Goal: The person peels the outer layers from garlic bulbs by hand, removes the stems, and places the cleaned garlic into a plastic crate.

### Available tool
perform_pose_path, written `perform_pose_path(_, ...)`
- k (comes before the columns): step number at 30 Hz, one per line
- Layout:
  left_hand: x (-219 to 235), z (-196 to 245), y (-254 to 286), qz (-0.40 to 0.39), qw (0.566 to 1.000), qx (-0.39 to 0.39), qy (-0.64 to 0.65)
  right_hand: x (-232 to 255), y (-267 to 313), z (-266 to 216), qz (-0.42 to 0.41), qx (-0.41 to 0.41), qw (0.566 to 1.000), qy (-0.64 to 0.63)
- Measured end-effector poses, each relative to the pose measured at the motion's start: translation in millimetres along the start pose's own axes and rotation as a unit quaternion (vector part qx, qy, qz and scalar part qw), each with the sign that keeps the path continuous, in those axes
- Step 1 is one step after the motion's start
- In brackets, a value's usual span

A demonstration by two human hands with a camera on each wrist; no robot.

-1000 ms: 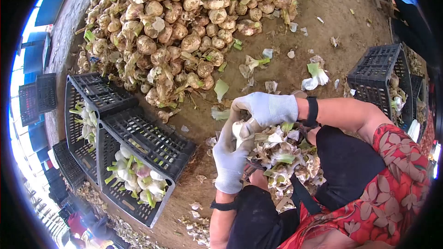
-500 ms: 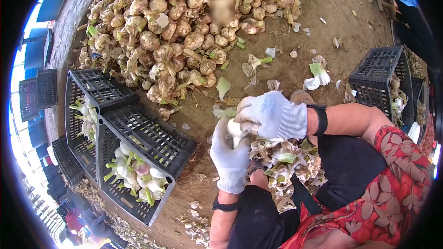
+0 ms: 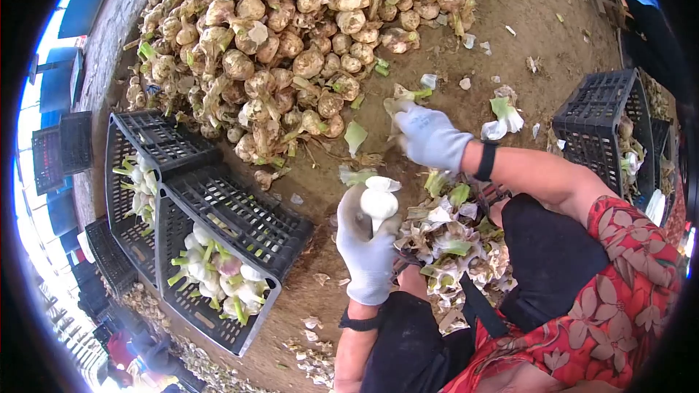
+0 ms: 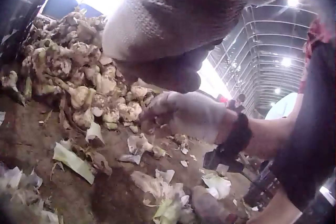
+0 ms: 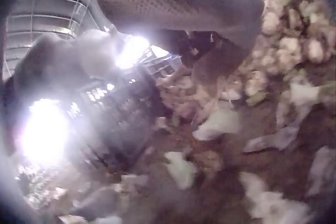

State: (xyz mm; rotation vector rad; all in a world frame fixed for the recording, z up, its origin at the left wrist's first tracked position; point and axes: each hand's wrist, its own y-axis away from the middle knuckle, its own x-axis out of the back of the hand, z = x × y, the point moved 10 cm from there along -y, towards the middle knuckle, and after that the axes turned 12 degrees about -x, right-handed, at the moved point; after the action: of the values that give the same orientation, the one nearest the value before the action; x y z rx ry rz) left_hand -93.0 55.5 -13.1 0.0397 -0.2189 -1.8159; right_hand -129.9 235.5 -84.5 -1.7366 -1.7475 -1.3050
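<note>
In the head view my gloved left hand grips a white, stripped garlic bulb between thumb and fingers. A pale piece of skin stands off the bulb's upper side. My gloved right hand is apart from the bulb, out over the dirt floor, its fingertips overlapping a scrap of husk with a green stalk. Blur hides whether those fingers hold anything. The left wrist view shows the right hand beyond the left hand's glove, in front of the garlic pile.
A large heap of unpeeled garlic lies ahead. Black crates on the left hold white bulbs with green stalks; another crate stands at right. Peeled husks are piled between my legs, and scraps litter the floor.
My right hand was at the bulb beside the left hand; now it has swung forward and away from it. The left hand stays about in place, and the bulb shows more white surface.
</note>
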Motion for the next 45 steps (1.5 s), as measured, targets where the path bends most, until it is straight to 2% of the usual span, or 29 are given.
perform_pose_path(2,4,-7,0,0.001,1.0,0.012,0.028,18,18,-16,0.072,0.09,0.993,-0.02)
perform_pose_path(5,6,-9,-2,0.012,1.0,0.016,0.024,24,37,-49,-0.084,0.149,0.948,-0.27)
perform_pose_path(6,5,-9,-2,0.016,1.0,0.016,0.014,22,39,-55,-0.132,0.12,0.929,-0.324)
perform_pose_path(10,-2,-5,-4,-0.005,0.999,-0.039,-0.001,9,35,-59,-0.184,0.001,0.917,-0.354)
perform_pose_path(11,-5,-6,-2,-0.022,0.999,0.006,0.045,5,28,-52,-0.187,-0.017,0.933,-0.306)
perform_pose_path(12,1,-13,-2,-0.022,0.999,0.002,0.033,3,20,-39,-0.073,0.0,0.961,-0.266)
perform_pose_path(13,-2,-16,-2,-0.031,0.99,0.021,0.139,-6,11,-27,-0.071,-0.024,0.969,-0.236)
perform_pose_path(14,-1,-10,-2,-0.029,0.989,0.034,0.143,-15,6,-4,-0.046,-0.061,0.969,-0.234)
perform_pose_path(15,-3,-14,0,-0.022,0.976,0.046,0.213,-17,6,6,-0.054,-0.07,0.969,-0.231)
perform_pose_path(18,7,-7,-4,0.01,0.932,0.202,0.302,-7,16,11,-0.065,-0.067,0.969,-0.23)
perform_pose_path(19,25,1,-18,0.046,0.933,0.163,0.316,4,19,2,-0.026,-0.038,0.979,-0.197)
perform_pose_path(20,52,16,-33,0.083,0.921,0.122,0.362,-23,16,35,-0.086,-0.099,0.957,-0.26)
perform_pose_path(21,87,37,-48,0.123,0.932,0.064,0.335,-33,18,44,-0.147,-0.161,0.922,-0.32)
perform_pose_path(22,120,41,-66,0.153,0.809,0.031,0.566,-45,26,53,-0.206,-0.224,0.875,-0.376)
perform_pose_path(23,166,65,-87,0.125,0.815,-0.078,0.56,-50,24,60,-0.194,-0.222,0.867,-0.402)
perform_pose_path(24,181,107,-85,0.153,0.85,-0.115,0.492,-50,27,62,-0.202,-0.236,0.851,-0.424)
perform_pose_path(25,217,108,-82,0.323,0.876,-0.096,0.344,-47,30,59,-0.208,-0.255,0.834,-0.443)
perform_pose_path(26,211,115,-89,0.31,0.839,-0.086,0.438,-43,34,57,-0.211,-0.276,0.816,-0.461)
perform_pose_path(27,214,97,-98,0.309,0.846,-0.071,0.429,-31,33,52,-0.185,-0.252,0.85,-0.425)
perform_pose_path(28,216,69,-107,0.308,0.853,-0.056,0.417,-34,34,54,-0.19,-0.246,0.844,-0.437)
perform_pose_path(30,182,20,-112,0.298,0.899,-0.065,0.315,-36,30,53,-0.191,-0.219,0.863,-0.412)
perform_pose_path(32,151,-25,-110,0.393,0.911,0.028,0.125,-43,27,58,-0.182,-0.234,0.878,-0.375)
perform_pose_path(34,168,-74,-140,0.419,0.905,-0.054,-0.045,-40,28,62,-0.174,-0.224,0.89,-0.356)
perform_pose_path(35,176,-72,-143,0.433,0.878,-0.03,-0.203,-38,29,62,-0.17,-0.208,0.896,-0.355)
perform_pose_path(38,198,-95,-172,0.391,0.918,-0.031,-0.063,-35,38,66,-0.174,-0.195,0.902,-0.344)
perform_pose_path(39,177,-93,-175,0.345,0.938,0.014,0.043,-35,41,69,-0.181,-0.197,0.901,-0.341)
perform_pose_path(40,180,-106,-190,0.257,0.966,0.006,-0.001,-34,42,70,-0.186,-0.197,0.901,-0.339)
perform_pose_path(42,163,-98,-191,0.233,0.969,0.086,0.0,-26,41,66,-0.192,-0.201,0.91,-0.309)
perform_pose_path(45,155,-89,-208,0.147,0.988,-0.004,-0.057,-35,45,66,-0.209,-0.208,0.903,-0.313)
